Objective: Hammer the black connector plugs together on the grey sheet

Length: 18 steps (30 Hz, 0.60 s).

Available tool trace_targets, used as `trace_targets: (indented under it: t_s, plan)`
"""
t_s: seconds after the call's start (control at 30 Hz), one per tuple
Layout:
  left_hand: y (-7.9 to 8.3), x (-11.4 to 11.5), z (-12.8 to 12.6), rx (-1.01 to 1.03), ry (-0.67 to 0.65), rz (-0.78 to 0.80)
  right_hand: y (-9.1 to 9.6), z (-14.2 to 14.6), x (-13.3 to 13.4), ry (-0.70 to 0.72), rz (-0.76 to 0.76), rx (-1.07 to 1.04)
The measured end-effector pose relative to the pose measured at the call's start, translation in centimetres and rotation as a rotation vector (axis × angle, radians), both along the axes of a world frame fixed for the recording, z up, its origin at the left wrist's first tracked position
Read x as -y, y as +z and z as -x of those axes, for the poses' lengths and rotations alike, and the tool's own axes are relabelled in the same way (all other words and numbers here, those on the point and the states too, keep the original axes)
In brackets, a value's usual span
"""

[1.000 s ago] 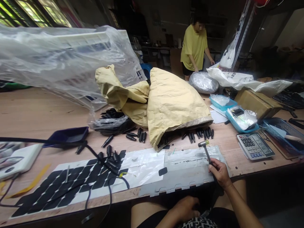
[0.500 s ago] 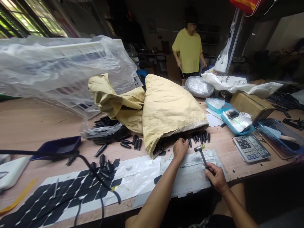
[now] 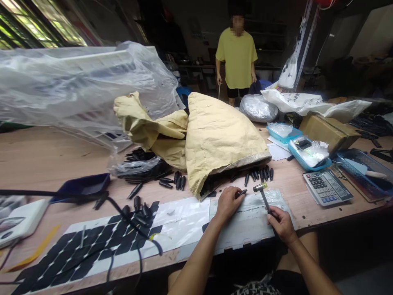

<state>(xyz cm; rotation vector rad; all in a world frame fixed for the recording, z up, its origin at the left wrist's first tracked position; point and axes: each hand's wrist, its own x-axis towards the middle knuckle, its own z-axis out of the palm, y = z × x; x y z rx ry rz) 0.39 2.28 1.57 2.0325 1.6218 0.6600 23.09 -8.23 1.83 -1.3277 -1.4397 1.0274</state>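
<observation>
My left hand (image 3: 229,203) is closed on a small black tapered part (image 3: 242,192) just above the plastic-covered board. In my right hand (image 3: 281,223) is a small hammer (image 3: 264,196), gripped by its handle; the head, with one yellowish face, points up and away from me. Beyond both hands, several similar black parts (image 3: 262,174) lie along the mouth of a big yellow paper sack (image 3: 225,131). The sack lies on its side, and more dark pieces show in its shaded opening. Under my hands is a pale board (image 3: 245,229) covered with clear plastic.
More black parts (image 3: 141,211) lie on a black-patterned sheet (image 3: 92,246) at left, near a dark blue tray (image 3: 81,186) and a loose black cable (image 3: 116,211). At right are a calculator (image 3: 327,188), blue baskets (image 3: 310,166) and a carton (image 3: 325,131). A person in yellow (image 3: 236,57) stands behind.
My left hand has drawn back from the sack's mouth toward me, with a black part now showing in its fingers. The hammer stays in my right hand. The person behind has changed stance.
</observation>
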Motion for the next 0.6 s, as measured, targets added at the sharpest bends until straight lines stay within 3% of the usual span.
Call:
trace_targets:
  t_s: [0.07,0.13,0.6]
  plan:
    - [-0.3,1.2,0.1,0.054,-0.129,-0.024,0.1,0.0,0.0,-0.006,0.005,0.007]
    - [-0.6,1.9,-0.1,0.086,-0.161,-0.032,0.4,0.1,0.0,-0.001,0.006,0.025]
    - [-1.5,1.6,-0.6,0.175,-0.087,-0.03,1.2,0.1,0.6,0.028,-0.045,0.27]
